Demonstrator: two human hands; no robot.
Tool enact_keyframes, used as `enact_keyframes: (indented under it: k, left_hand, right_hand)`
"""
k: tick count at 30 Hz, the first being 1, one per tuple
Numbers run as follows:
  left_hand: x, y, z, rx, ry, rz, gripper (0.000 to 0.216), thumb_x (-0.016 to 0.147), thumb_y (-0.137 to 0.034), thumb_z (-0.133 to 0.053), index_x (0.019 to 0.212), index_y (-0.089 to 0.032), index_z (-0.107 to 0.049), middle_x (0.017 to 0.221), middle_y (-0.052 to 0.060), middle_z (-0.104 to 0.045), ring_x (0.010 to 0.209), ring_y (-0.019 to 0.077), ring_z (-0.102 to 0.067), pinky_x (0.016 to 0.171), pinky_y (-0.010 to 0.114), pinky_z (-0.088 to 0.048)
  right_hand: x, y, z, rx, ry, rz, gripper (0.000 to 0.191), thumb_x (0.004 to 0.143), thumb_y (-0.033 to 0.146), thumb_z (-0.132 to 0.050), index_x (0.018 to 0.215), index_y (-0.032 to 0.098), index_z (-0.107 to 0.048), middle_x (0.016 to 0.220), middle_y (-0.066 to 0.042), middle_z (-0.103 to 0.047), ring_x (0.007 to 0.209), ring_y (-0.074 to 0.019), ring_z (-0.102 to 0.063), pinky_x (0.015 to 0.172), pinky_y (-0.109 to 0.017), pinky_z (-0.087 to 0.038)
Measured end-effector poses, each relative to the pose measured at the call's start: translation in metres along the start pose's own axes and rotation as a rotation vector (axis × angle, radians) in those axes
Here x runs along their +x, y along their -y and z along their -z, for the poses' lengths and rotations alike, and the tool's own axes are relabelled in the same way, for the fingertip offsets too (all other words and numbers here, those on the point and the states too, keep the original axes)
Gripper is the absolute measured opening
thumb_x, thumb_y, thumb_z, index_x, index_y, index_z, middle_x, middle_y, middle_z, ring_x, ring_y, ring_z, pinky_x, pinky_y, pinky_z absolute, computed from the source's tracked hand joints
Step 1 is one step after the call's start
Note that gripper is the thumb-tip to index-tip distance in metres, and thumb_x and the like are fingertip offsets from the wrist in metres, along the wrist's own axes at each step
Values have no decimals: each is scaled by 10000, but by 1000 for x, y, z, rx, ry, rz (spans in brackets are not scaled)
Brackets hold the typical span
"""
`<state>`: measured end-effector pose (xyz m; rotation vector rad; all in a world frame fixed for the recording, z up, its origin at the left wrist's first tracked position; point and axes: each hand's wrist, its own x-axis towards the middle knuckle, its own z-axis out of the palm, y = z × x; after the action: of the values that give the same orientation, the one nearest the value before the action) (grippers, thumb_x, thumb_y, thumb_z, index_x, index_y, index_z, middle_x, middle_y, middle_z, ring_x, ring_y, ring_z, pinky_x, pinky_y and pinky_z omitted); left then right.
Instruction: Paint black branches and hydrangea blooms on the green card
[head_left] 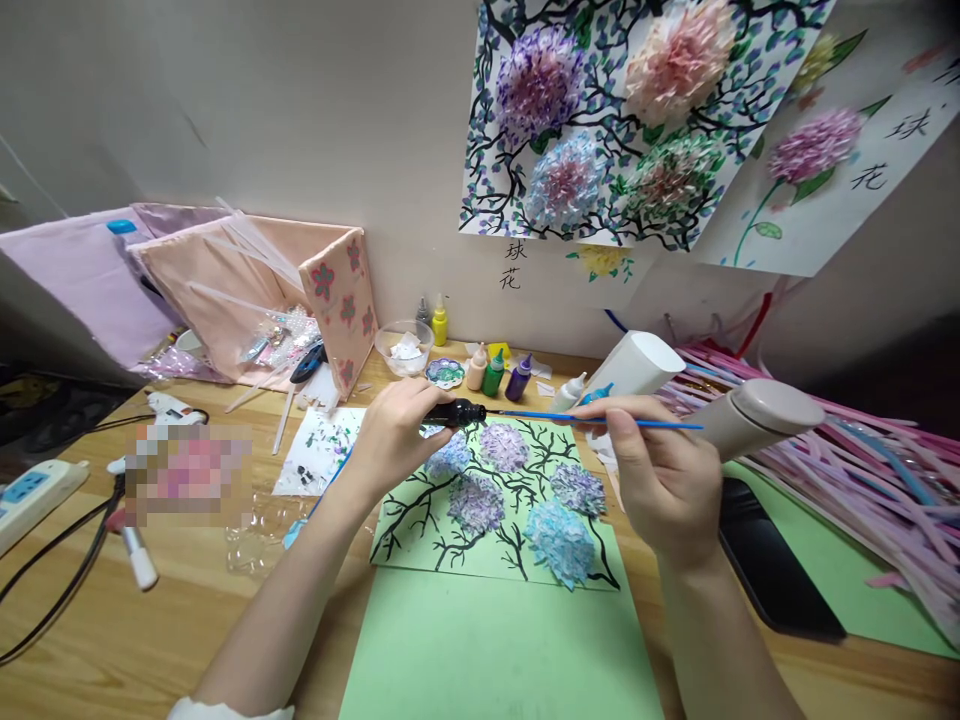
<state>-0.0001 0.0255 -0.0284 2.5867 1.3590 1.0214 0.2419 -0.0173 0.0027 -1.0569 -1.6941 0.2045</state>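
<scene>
My left hand (401, 430) is closed around a small black paint bottle (456, 413), tipped sideways with its nozzle pointing right. In my right hand (664, 470) is a thin blue paintbrush (592, 418), held level, its dark tip at the bottle's mouth. Both are above a pale green sheet (502, 640) whose upper part carries black painted branches and several raised paper flowers. A light blue flower (562, 543) sits at its lower right, a purple flower (476, 503) near its middle. My left hand partly hides the sheet's upper left corner.
Behind the sheet stand a green paint bottle (493, 373), a purple paint bottle (518, 378) and a clear bowl (405, 347). A paint-marked paper (319, 450) lies left. A phone (776, 560) and pink strips (847, 470) lie right. A glue gun (174, 408) is far left.
</scene>
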Motion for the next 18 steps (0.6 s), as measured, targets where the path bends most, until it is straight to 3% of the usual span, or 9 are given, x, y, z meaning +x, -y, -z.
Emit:
enact_keyframes:
  k: [4, 11, 15, 18]
  left_hand:
    - [0, -2, 1, 31, 2, -13, 195, 724, -176, -636, 912, -194, -585, 866, 35, -616, 832, 198, -564, 709, 342, -447]
    - [1, -1, 0, 45, 10, -20, 177, 734, -186, -618, 905, -202, -578, 867, 39, -615, 823, 198, -563, 691, 341, -447]
    - [1, 1, 3, 57, 1, -7, 184, 729, -208, -633, 900, -199, -567, 860, 34, -623, 813, 194, -568, 695, 333, -442]
    - [2, 4, 8, 65, -39, 20, 205, 720, -217, -647, 905, -196, -561, 853, 24, -634, 800, 185, -576, 695, 321, -436]
  right_hand:
    - [-1, 3, 1, 2, 103, 48, 187, 900, 181, -444, 848, 214, -621, 816, -13, -639, 744, -140, -600, 681, -289, -464]
    - [-1, 7, 3, 3, 71, 10, 214, 907, 227, -436, 812, 231, -628, 807, -18, -648, 744, -160, -608, 695, -319, -465]
    - [6, -2, 3, 119, -144, -79, 245, 908, 284, -444, 765, 216, -630, 750, -20, -638, 673, -146, -605, 627, -293, -475]
    - [12, -29, 0, 155, -261, -178, 248, 907, 326, -450, 779, 202, -622, 732, -18, -632, 635, -136, -601, 579, -268, -466]
